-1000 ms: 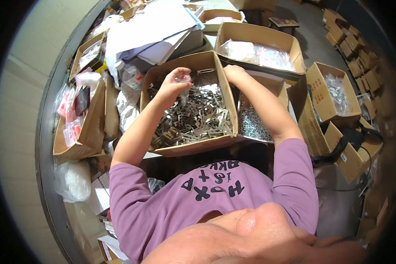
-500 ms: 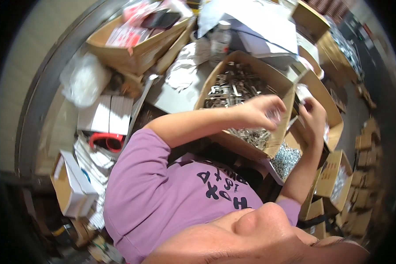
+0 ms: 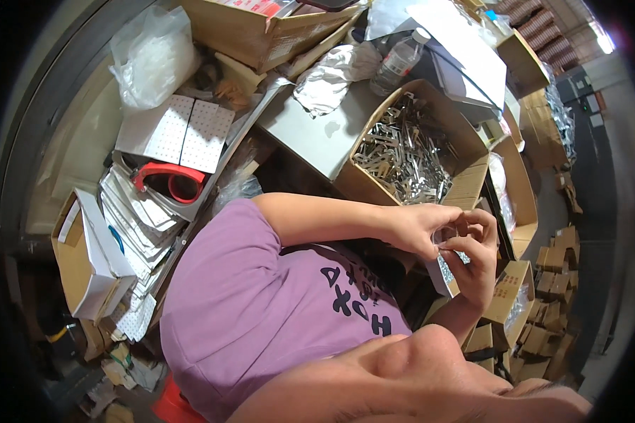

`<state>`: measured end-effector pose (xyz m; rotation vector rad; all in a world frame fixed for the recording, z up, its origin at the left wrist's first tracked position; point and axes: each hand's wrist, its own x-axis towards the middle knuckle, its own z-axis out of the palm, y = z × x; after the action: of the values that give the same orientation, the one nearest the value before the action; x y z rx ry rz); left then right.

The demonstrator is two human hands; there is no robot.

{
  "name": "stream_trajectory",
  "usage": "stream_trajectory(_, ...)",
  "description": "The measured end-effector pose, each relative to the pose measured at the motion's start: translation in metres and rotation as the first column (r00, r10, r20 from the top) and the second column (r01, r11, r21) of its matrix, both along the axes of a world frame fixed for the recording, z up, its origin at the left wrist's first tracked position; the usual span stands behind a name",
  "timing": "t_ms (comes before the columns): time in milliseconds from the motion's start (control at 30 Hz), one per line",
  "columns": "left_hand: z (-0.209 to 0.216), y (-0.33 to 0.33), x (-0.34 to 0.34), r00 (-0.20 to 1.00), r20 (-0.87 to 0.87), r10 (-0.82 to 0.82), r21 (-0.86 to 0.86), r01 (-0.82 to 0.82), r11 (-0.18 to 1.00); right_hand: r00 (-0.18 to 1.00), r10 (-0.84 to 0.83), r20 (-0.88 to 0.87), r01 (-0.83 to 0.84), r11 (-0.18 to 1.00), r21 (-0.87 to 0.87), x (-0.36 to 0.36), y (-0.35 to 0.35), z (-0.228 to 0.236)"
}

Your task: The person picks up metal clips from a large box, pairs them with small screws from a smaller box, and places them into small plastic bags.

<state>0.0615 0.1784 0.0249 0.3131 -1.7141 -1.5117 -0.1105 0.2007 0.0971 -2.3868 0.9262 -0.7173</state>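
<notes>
In front of my chest, my left hand (image 3: 425, 229) and my right hand (image 3: 475, 259) meet, their fingers bent and closed round a small clear plastic piece (image 3: 444, 235). Its exact kind is too small and too covered by fingers to tell. Just beyond the hands stands an open cardboard box (image 3: 467, 189) holding many loose flat metal clips (image 3: 401, 154). Below my fingers, small shiny metal parts (image 3: 446, 271) show in a white-edged tray, mostly hidden by the right hand.
Right of the clip box is another cardboard box (image 3: 521, 211) with clear plastic bags. A plastic bottle (image 3: 400, 62) and a crumpled white cloth (image 3: 331, 81) sit beyond. At left are a red-handled tape dispenser (image 3: 173, 185), white perforated boards (image 3: 183, 130) and a white carton (image 3: 95, 261).
Both hands have come nearer my body and together; before, they were apart over the boxes, the left with the clear piece. The view has shifted, showing the clip box more fully.
</notes>
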Motion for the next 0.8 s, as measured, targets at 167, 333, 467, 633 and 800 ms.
stream_trajectory(167,-0.001,0.005,0.011,0.981,-0.031,0.191,0.033,-0.19,0.981,0.993,-0.112,0.037,0.117,0.979,-0.166,0.011,0.003,0.004)
stream_trajectory(333,0.014,0.008,0.019,0.939,0.03,0.344,-0.135,-0.337,0.932,0.975,-0.176,0.137,0.186,0.98,-0.07,0.004,0.003,-0.006)
stream_trajectory(467,0.016,0.0,0.008,0.886,0.076,0.457,-0.257,-0.425,0.868,0.953,-0.196,0.231,0.209,0.977,-0.034,-0.012,-0.004,-0.015)
stream_trajectory(633,0.036,-0.016,-0.012,0.869,0.204,0.45,-0.406,-0.343,0.847,0.912,-0.26,0.317,0.222,0.963,0.152,-0.043,-0.01,-0.023)
stream_trajectory(800,0.055,-0.036,-0.057,0.897,0.257,0.359,-0.573,-0.157,0.804,0.915,-0.054,0.4,0.022,0.996,0.084,-0.088,-0.03,-0.03)
